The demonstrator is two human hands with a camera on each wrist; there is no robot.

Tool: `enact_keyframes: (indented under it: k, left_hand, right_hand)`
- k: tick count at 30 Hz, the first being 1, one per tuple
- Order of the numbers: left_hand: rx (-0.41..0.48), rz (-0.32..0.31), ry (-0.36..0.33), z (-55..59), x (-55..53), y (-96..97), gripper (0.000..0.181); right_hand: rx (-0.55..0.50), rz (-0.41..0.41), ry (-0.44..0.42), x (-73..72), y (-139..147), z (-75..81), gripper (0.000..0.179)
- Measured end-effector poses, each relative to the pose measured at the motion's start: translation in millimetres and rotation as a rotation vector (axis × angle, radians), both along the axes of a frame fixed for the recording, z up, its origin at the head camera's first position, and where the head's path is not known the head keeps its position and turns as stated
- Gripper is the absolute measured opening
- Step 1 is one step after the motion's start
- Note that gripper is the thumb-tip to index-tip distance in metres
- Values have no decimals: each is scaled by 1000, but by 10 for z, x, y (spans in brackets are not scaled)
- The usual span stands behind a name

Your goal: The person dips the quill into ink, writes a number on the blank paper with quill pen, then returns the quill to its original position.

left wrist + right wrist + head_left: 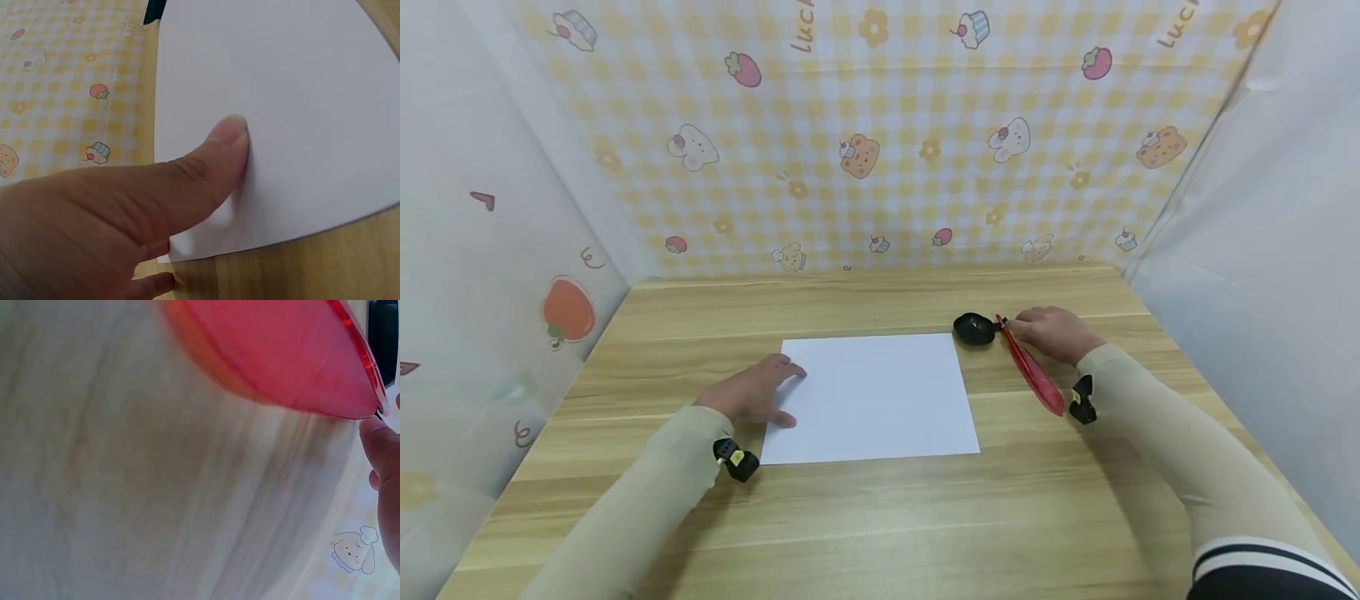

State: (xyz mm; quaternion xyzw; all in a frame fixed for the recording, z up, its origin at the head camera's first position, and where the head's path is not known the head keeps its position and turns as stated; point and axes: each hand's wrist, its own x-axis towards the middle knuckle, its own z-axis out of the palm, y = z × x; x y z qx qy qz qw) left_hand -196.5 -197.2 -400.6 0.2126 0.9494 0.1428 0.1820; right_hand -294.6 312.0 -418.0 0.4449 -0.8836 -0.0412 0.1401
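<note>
A blank white sheet of paper (pixel 880 400) lies flat on the wooden table. My left hand (pixel 756 390) is at its left edge, thumb and forefinger spread on the sheet; the left wrist view shows the thumb (pixel 206 165) over the white surface. To the right of the paper is a long, see-through red thing (pixel 1040 381) with a narrow far end. At that end my right hand (pixel 1052 332) pinches with thumb and fingers, the fingertips partly hidden. Beside it sits a black, rounded object (pixel 975 329) with a short dark stem reaching toward the fingers.
A yellow-checked cloth (pixel 895 100) with cartoon prints hangs behind the wooden table (pixel 880 525). White sheeting stands on the left (pixel 512 217) and on the right (pixel 1270 275). Each sleeve carries a small black camera at the wrist.
</note>
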Motion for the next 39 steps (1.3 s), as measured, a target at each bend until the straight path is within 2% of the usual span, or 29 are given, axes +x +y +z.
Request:
enact_keyframes:
  k: [12,22,29,39]
  left_hand:
    - [20,-6,1,3,16,-8,73]
    - [17,17,-10,10,35,5,72]
    - [16,8,8,4,30,-6,70]
    - [13,34,5,-8,33,-12,71]
  right_hand:
    - [-15,94,80,-43,-12,-69,25]
    - [69,38,39,-13,-78,-32,28]
    - [71,39,39,-6,-95,-36,31]
    - [63,41,28,-9,-109,-25,30]
